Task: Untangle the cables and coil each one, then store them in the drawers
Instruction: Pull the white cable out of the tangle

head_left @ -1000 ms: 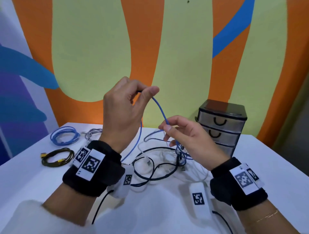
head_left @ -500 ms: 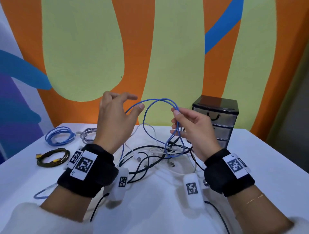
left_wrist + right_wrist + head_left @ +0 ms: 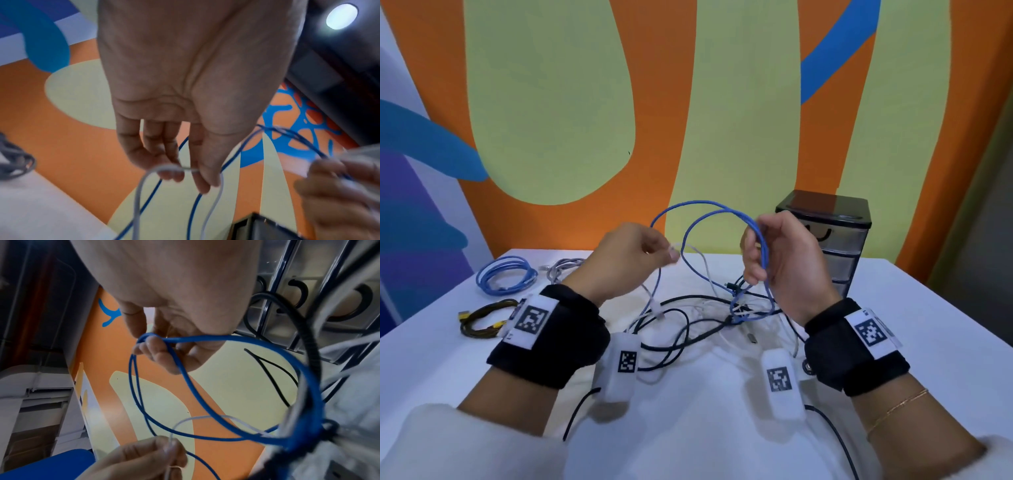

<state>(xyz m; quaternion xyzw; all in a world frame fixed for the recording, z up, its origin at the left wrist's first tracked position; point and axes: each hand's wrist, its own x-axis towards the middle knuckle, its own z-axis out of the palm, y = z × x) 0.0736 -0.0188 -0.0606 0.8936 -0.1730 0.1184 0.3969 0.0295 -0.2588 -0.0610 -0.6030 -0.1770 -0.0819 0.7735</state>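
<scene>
At the far left of the white table [image 3: 431, 359]: a coiled blue cable [image 3: 506, 276], a grey coil [image 3: 563, 266] beside it, and a black and yellow coil [image 3: 482, 318] nearer. Then the left hand [image 3: 626, 260], up in the air, pinching a thin white cable [image 3: 164, 168] with fingertips. In the middle, a messy pile of cables [image 3: 705, 318]. Next the right hand [image 3: 780, 260], fingers curled round loops of a blue cable [image 3: 709, 214]. Behind it, closed drawers [image 3: 835, 246].
</scene>
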